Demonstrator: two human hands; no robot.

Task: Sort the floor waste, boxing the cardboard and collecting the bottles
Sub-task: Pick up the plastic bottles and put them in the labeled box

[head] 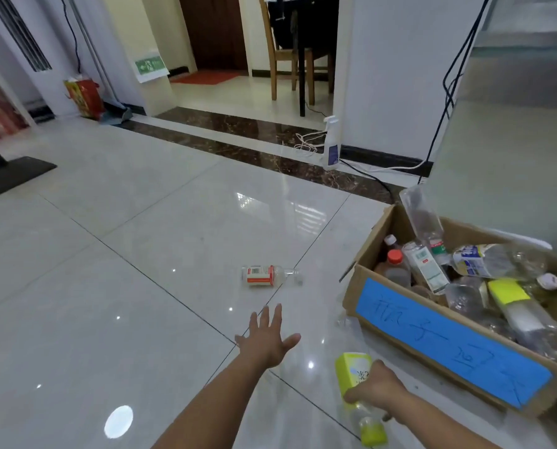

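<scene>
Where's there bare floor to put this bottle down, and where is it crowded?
Bare tile lies left of the left hand, out to the black stand base, and between the floor bottle and the dark strip. The box is crowded with bottles; the right hand holds one beside it.

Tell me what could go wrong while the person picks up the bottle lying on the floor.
The bottle on the floor lies on its side on glossy tile and may roll away from the open left hand. The cardboard box is already heaped, so the yellow-labelled bottle in the right hand could slide off.
</scene>
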